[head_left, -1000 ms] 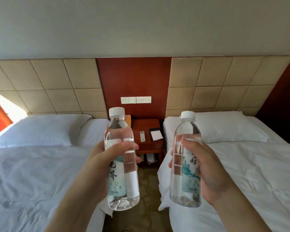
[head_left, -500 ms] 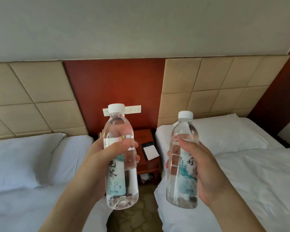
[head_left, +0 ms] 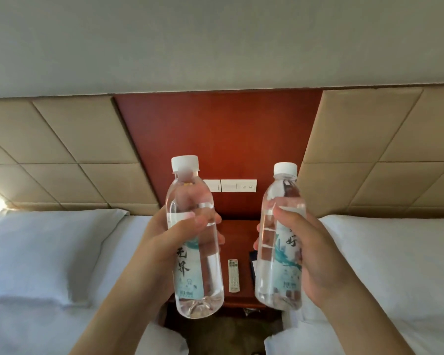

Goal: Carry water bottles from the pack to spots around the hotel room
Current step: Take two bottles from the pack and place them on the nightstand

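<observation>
The left hand (head_left: 164, 249) wraps closed around the left bottle (head_left: 194, 242), upright at nine o'clock of the right bottle (head_left: 280, 242), likewise clasped by the right hand (head_left: 315, 254).

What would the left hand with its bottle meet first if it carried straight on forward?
Probably the nightstand top between the beds: the left hand holds its bottle in front of it, left of the remote. Depth is unclear, and the wall panel lies beyond.

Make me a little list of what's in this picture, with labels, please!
left hand: holds left bottle, upright, cap on
right hand: holds right bottle, upright, cap on
nightstand: between the two beds, behind the bottles
remote: lying on nightstand
pillows: left pillow, right pillow
wall switches: above nightstand
</observation>
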